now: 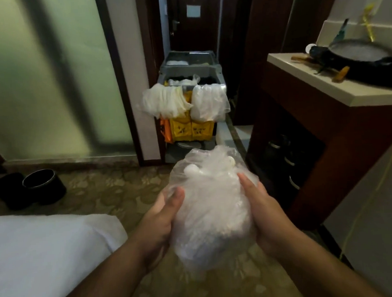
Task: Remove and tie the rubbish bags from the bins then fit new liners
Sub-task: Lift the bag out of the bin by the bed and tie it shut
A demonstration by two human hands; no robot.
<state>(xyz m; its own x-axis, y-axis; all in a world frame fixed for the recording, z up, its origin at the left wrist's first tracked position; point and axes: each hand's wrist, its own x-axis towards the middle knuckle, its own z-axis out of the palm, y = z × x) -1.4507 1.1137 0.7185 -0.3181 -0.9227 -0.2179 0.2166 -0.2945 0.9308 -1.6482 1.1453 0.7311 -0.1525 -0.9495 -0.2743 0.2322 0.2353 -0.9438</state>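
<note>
A clear plastic rubbish bag [207,207], stuffed with white crumpled waste, hangs in front of me over the carpet. My left hand [162,221] grips its left side, thumb on the front. My right hand [265,210] grips its right side, fingers curled round the plastic. The bag's mouth is loose and bunched at the top. Two black round bins [41,186] stand on the floor at the far left, the nearer one with a bare metal rim and no liner that I can see.
A housekeeping cart [189,98] with white bags draped over its front and yellow panels stands in the doorway ahead. A wooden counter [325,108] with a black tray is at the right. White bedding [48,256] lies at lower left. A frosted glass wall runs along the left.
</note>
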